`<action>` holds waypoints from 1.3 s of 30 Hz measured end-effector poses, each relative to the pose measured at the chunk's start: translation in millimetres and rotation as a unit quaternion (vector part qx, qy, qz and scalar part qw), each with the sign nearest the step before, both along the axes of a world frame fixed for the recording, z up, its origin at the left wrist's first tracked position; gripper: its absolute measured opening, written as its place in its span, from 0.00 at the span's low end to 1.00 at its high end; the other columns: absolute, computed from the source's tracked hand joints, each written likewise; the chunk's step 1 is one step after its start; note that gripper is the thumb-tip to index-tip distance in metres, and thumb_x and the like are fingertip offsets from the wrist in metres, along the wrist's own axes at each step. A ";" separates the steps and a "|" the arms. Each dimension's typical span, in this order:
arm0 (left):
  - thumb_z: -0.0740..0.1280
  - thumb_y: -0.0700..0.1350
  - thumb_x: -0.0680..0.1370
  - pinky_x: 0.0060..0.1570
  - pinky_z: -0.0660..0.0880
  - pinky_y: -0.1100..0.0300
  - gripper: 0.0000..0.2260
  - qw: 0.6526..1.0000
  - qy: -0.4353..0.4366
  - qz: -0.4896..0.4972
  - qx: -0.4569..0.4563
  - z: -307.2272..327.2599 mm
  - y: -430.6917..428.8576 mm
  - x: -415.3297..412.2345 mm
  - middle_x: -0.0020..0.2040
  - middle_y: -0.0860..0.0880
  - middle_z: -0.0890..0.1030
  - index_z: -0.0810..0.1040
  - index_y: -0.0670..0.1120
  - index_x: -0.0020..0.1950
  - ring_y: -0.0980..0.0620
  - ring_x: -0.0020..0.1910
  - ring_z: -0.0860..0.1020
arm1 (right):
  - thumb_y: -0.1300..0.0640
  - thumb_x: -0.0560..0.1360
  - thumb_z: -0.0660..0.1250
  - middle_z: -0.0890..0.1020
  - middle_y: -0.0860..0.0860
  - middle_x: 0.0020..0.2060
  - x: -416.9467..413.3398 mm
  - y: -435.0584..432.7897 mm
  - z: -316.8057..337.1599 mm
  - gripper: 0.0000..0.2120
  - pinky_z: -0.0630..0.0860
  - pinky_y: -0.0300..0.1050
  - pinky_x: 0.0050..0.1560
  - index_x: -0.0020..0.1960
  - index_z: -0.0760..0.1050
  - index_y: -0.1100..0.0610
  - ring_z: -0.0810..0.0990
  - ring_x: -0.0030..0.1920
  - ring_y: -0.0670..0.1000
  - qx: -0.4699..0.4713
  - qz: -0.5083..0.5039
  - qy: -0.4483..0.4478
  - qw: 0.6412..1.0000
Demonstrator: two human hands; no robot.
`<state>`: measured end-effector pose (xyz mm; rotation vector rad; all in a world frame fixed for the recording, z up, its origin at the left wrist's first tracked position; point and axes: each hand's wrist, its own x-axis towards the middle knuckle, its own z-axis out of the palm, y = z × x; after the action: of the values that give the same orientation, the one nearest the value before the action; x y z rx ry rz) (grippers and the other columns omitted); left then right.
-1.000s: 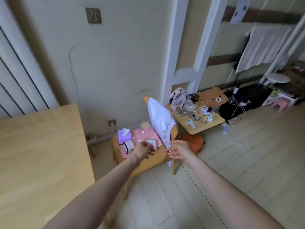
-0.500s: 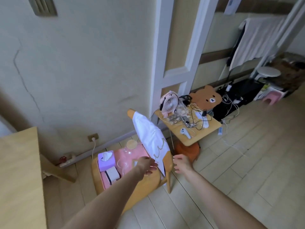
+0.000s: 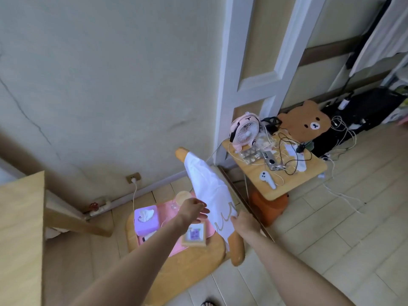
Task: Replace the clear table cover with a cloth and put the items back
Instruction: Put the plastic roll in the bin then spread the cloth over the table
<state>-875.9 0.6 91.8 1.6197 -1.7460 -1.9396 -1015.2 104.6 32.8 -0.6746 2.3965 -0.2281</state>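
Both grips reach the white cloth (image 3: 209, 188) draped over the chair back (image 3: 237, 250): left grip (image 3: 194, 209) with fingers straight at its left edge, right grip (image 3: 245, 221) touching its lower hem, hold unclear.

Pink fan (image 3: 245, 133), tangled cables (image 3: 287, 149), white controller (image 3: 267, 180) on side table (image 3: 293, 184); bear-shaped cushion (image 3: 305, 124), perhaps, behind.
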 end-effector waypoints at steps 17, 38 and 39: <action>0.61 0.53 0.79 0.44 0.80 0.54 0.25 0.988 -0.148 -0.040 0.037 -51.4 -23.7 -115.5 0.54 0.44 0.71 0.60 0.39 0.68 0.45 0.59 0.75 | 0.53 0.78 0.56 0.77 0.50 0.37 -35.6 -1.3 -32.8 0.08 0.64 0.44 0.35 0.44 0.72 0.53 0.72 0.40 0.53 -0.081 0.232 0.067 0.967; 0.60 0.39 0.77 0.34 0.59 0.59 0.13 0.993 0.078 0.077 -0.035 -26.1 -39.7 -89.9 0.34 0.48 0.62 0.61 0.48 0.34 0.51 0.36 0.62 | 0.57 0.65 0.68 0.77 0.48 0.36 -18.9 -29.6 51.4 0.05 0.72 0.38 0.43 0.41 0.74 0.55 0.75 0.39 0.45 -0.427 0.010 -0.329 0.842; 0.60 0.39 0.77 0.35 0.60 0.60 0.11 0.992 0.094 0.076 -0.030 -23.2 -37.9 -86.3 0.35 0.46 0.64 0.64 0.47 0.35 0.51 0.37 0.63 | 0.54 0.66 0.68 0.79 0.49 0.39 -20.1 -30.7 49.3 0.09 0.75 0.43 0.46 0.45 0.76 0.55 0.77 0.42 0.47 -0.449 -0.049 -0.335 0.827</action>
<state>-962.2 -37.2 68.6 1.4525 -1.5476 -1.8833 -1035.3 73.9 82.2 -0.6925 1.5368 -1.4392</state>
